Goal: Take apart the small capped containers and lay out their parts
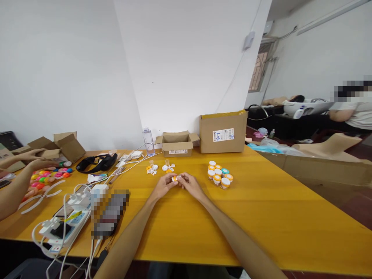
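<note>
My left hand [163, 185] and my right hand [188, 183] meet over the middle of the yellow table [261, 209]. Both pinch one small clear jar with an orange lid [174, 178] between their fingertips. To the right of my hands stands a cluster of several small jars with orange, white and teal lids [219, 175]. Just beyond my hands lie loose lids and small white dice [160, 167], with one small open jar [166, 162] among them.
Two cardboard boxes, an open one [177, 143] and a closed one [223, 131], stand by the wall with a water bottle [148, 141]. Power strips and cables [69, 217] lie front left. Another person's hands [26, 159] work over colourful balls [48, 177] at far left.
</note>
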`<state>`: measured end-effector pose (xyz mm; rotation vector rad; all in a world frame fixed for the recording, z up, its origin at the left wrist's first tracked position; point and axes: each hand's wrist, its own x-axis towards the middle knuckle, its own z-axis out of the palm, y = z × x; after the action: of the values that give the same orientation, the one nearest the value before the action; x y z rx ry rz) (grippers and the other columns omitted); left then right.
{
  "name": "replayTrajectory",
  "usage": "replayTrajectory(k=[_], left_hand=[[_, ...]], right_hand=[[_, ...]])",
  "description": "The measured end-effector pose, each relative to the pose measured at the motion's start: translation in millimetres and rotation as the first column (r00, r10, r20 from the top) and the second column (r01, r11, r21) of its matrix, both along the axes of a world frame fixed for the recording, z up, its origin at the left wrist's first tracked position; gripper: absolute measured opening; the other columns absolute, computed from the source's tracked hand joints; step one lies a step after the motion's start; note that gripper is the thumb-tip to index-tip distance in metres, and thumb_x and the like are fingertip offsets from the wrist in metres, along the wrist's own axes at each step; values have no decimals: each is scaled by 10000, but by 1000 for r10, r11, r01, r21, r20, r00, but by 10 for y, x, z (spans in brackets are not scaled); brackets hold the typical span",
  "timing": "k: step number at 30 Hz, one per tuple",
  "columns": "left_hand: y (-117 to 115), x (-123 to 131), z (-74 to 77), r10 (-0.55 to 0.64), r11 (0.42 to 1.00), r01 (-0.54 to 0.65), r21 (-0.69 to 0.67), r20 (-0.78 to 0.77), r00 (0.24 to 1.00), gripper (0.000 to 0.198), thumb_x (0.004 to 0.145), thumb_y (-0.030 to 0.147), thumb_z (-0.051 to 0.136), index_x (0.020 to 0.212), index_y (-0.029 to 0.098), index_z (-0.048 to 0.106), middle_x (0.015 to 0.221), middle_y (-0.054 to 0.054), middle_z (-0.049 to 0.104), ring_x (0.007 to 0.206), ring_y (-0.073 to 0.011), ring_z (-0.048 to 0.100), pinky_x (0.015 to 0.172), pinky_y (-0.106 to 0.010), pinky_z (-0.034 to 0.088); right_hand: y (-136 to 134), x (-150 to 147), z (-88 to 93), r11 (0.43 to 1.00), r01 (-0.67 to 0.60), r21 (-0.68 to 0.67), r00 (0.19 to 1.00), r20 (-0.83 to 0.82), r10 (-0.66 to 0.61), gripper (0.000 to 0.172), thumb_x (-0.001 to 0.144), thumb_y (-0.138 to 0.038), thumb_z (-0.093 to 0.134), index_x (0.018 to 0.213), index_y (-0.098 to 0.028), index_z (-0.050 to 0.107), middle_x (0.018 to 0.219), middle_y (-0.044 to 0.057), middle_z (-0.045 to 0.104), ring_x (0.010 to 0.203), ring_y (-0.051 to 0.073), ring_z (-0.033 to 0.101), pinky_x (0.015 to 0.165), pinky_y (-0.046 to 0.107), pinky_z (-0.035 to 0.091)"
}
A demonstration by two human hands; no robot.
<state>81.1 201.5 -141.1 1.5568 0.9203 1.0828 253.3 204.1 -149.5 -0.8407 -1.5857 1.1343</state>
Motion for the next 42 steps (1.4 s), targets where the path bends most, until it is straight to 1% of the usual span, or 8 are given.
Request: replayTrajectory(k=[10, 17, 23, 26, 31, 35, 38, 42], left_hand=[[-2, 11, 30, 46, 999, -46, -20, 13, 999, 443, 622, 430, 839, 949, 178, 678, 983, -74, 746, 940, -231, 692, 895, -378, 529], [-2, -12, 68, 36, 997, -32, -69, 64, 997, 463, 704, 567, 738, 929, 173, 647, 780, -33, 720, 657, -178, 682, 703, -322, 540], [-50, 3, 141, 50, 998, -48, -33, 61, 997, 455, 724, 590, 710, 897, 179, 619, 645, 11, 656, 584, -148, 623, 625, -275, 487], [-57, 19, 155, 49, 999, -48, -19, 56, 997, 459, 719, 605, 705, 872, 183, 612, 612, 23, 628, 561, -139, 592, 601, -267, 467], [-65, 37, 174, 34, 999, -34, -9, 53, 998, 455, 716, 614, 701, 814, 181, 600, 610, 22, 627, 540, -128, 571, 567, -253, 442], [-69, 38, 184, 54, 998, -51, -32, 82, 995, 462, 710, 625, 698, 769, 179, 590, 591, 26, 613, 521, -119, 551, 549, -244, 425], [-63, 35, 181, 72, 996, -68, -51, 94, 993, 453, 713, 619, 697, 764, 181, 591, 591, 27, 606, 519, -120, 547, 551, -247, 423], [-51, 37, 165, 67, 997, -65, -37, 75, 995, 442, 718, 611, 696, 761, 182, 595, 582, 29, 602, 510, -118, 534, 549, -246, 422]], right_hand=[[-38, 7, 44, 983, 71, 171, 993, 84, -86, 297, 853, -498, 551, 830, -222, 655, 836, 18, 700, 789, 196, 619, 748, 307, 496], [-43, -2, 28, 976, 41, 212, 991, 115, -66, 244, 879, -418, 532, 963, -231, 664, 921, 31, 692, 852, 206, 626, 796, 327, 498], [-54, -25, 7, 976, 75, 205, 986, 130, -103, 299, 811, -358, 619, 1091, -252, 625, 1091, 43, 672, 957, 213, 615, 822, 339, 495], [-55, -36, -4, 988, 101, 120, 990, 89, -112, 365, 770, -423, 666, 1072, -230, 592, 1014, 41, 678, 893, 205, 622, 791, 331, 497], [-59, -25, 15, 996, 48, 81, 994, 91, -55, 300, 865, -507, 519, 800, -219, 569, 756, 5, 649, 719, 177, 596, 732, 320, 482], [-66, -18, 27, 990, -3, 139, 998, 56, -4, 270, 832, -478, 600, 936, -230, 590, 861, 5, 648, 774, 175, 604, 729, 305, 480], [-58, -22, 14, 992, -1, 127, 1000, 25, -2, 352, 785, -463, 670, 1048, -248, 578, 942, 12, 637, 822, 181, 610, 737, 306, 487], [-51, -27, 5, 998, -12, 56, 1000, 18, 11, 311, 810, -511, 623, 934, -229, 575, 817, 4, 633, 776, 181, 600, 741, 319, 483]])
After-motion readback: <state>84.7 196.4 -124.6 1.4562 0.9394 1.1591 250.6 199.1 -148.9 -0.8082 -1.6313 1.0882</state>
